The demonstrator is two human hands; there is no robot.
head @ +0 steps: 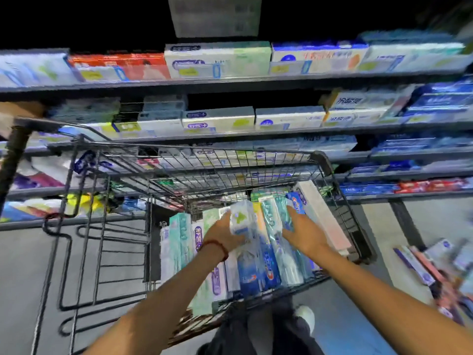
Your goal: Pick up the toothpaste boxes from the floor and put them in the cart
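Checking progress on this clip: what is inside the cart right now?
The cart holds many toothpaste boxes packed side by side. Both hands, left hand and right hand, reach in, hiding the boxes beneath them.

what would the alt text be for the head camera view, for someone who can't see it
Both hands reach into a wire shopping cart packed with toothpaste boxes: the left hand grips a pale box, the right hand rests flat on the stack. More boxes lie on the floor at right, before stocked shelves.
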